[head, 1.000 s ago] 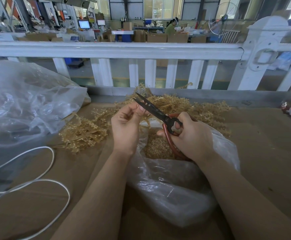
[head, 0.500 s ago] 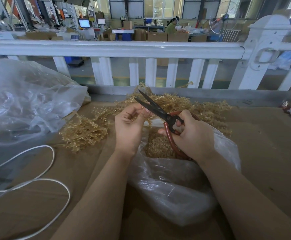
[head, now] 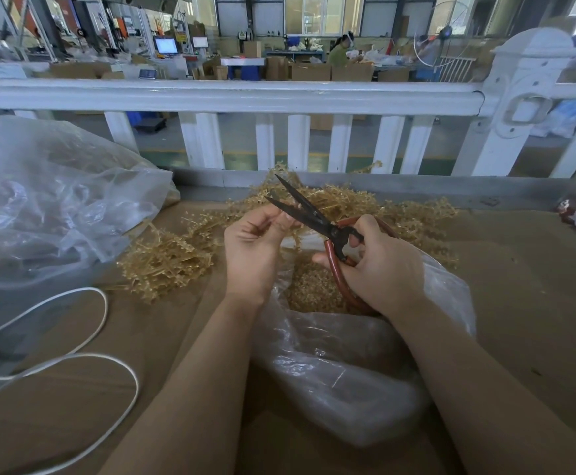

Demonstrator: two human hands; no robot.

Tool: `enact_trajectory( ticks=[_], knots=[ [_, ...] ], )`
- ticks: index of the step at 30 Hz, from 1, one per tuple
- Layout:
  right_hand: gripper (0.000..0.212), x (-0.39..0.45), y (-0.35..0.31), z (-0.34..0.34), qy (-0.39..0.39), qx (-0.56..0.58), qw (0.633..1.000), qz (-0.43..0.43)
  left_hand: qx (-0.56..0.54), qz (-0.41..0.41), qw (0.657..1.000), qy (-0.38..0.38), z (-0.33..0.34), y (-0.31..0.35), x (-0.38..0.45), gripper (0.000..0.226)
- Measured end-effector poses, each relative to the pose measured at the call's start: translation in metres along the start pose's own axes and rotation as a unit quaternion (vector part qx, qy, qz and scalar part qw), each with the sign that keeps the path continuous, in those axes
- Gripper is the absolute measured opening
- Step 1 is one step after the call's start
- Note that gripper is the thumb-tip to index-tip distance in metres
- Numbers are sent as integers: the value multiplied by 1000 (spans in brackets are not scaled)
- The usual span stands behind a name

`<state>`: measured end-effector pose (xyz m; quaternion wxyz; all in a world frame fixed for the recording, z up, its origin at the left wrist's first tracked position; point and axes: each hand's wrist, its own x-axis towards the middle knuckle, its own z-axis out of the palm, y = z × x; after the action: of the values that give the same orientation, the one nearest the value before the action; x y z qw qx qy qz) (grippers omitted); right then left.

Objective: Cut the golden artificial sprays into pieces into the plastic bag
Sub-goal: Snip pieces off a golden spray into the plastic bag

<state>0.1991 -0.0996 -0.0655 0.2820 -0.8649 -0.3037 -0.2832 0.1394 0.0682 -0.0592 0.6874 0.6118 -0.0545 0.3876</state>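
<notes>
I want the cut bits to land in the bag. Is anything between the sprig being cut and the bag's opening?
Nothing visible. The left hand pinches a golden sprig at the open black scissors, gripped by the right hand, directly above the clear plastic bag's open mouth.

Bare forearms and hands [head: 255, 248], no sleeves

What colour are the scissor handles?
Reddish-brown handles on the scissors, in the head view.
</notes>
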Motion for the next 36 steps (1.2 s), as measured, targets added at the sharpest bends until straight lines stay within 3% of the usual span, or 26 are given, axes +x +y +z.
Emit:
enact_trajectory(
  ticks=[13, 23, 36],
  knots=[
    [75, -1, -2, -2, -7, 6, 1000, 7, -8, -7, 1000, -4, -2, 1, 1, 11],
    [60, -2, -1, -3, 6, 28, 1000, -13, 43, -4, 999, -16, -3, 0, -1, 9],
    [63, -1, -4, -4, 8, 27, 1000, -8, 51, 7, 998, -22, -1, 1, -2, 15]
  ],
)
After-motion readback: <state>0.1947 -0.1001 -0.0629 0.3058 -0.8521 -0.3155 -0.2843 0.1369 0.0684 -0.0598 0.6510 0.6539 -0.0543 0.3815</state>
